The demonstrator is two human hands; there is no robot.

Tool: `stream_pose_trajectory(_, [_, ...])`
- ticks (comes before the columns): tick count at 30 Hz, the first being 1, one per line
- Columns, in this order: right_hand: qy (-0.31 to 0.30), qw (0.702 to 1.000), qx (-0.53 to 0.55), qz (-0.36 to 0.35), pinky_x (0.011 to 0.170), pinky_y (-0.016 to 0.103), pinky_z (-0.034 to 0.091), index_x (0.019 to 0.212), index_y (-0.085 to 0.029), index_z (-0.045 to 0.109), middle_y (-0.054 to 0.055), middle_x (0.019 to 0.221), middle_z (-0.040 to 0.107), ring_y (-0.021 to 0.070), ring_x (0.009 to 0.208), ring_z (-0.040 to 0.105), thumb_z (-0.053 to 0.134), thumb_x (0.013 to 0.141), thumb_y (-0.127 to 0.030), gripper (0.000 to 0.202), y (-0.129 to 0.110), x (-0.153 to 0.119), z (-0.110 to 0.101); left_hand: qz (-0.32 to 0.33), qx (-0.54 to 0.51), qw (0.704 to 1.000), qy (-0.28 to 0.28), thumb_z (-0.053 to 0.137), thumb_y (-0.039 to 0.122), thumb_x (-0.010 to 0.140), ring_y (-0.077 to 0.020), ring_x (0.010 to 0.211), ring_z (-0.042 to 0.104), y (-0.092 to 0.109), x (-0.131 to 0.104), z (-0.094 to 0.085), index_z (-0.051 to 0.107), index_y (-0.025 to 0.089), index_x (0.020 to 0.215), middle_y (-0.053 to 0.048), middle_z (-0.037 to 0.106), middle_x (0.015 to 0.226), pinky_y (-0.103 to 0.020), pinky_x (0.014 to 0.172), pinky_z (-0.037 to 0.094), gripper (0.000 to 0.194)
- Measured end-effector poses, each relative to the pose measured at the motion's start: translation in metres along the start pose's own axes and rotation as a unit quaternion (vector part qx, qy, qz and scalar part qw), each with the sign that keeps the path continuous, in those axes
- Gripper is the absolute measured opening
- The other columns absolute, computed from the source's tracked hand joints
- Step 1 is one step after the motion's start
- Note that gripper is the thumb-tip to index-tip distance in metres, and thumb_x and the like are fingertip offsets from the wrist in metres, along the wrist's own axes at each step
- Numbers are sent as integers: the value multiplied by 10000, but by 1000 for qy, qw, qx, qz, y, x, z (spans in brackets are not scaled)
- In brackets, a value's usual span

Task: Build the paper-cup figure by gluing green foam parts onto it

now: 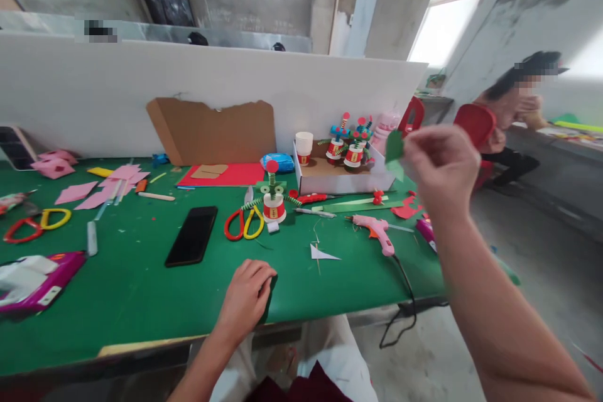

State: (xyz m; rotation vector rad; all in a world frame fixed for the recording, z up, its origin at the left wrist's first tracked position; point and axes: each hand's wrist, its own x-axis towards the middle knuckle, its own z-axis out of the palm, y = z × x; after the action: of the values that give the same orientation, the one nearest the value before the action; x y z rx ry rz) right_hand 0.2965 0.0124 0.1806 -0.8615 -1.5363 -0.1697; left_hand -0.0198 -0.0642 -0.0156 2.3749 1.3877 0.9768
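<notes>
Right hand [443, 166] was up in air, just right of white box [346, 186] in view, pinching green paper piece [394, 146]. Left hand [250, 294] lay on table [141, 289], nearer than box and left of it; fingers curled, couldn't tell if gripping. Pink glue gun [378, 231] sat in front of box. Cup figure [274, 207], scissors [242, 220], phone [192, 236] lay left of box.

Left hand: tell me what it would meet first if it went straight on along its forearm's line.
The left hand would probably meet the cup figure first, near the small white block at its base; unclear depth leaves the exact line uncertain.
</notes>
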Motion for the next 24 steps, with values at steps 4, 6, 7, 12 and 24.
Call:
stream_pose_trajectory(4, [-264,954,112,-81,771,256,530,935,-193,630,26,854,702,124,852,662,535,874,-80,160,-61,-78,33,-19,-28,996,84,442,187,913,-180,886,616,-6,-3,-5,648,194,916,-55,680,917,-310,813,497,206])
stream_pose_trajectory(6, [-370,910,167,-80,764,233,524,953,-191,629,45,908,706,122,882,657,456,890,-87,211,-75,-120,49,-27,-30,993,108,462,216,910,-179,878,629,-12,-5,-9,653,198,919,-54,687,911,-299,800,505,192])
stream_pose_trajectory(7, [-426,885,172,-78,749,217,514,957,-192,631,44,922,703,117,866,652,429,885,-84,240,-79,-139,57,-30,-30,993,106,469,225,907,-179,867,634,-15,-6,-11,655,200,912,-51,690,903,-295,790,508,188])
stream_pose_trajectory(12, [-544,821,165,-46,693,227,483,1030,-171,622,56,859,676,144,785,620,409,878,-112,268,-85,-202,79,-29,-23,997,61,452,208,901,-181,805,635,-19,-12,-15,662,199,860,-41,697,838,-298,732,516,214])
stream_pose_trajectory(24, [-516,816,231,117,831,295,484,1030,-187,641,43,846,671,166,840,615,526,785,-111,281,-87,-194,91,19,-155,988,-17,404,154,903,-189,1063,588,-3,-11,-19,656,218,1080,-81,659,1145,-334,937,466,315])
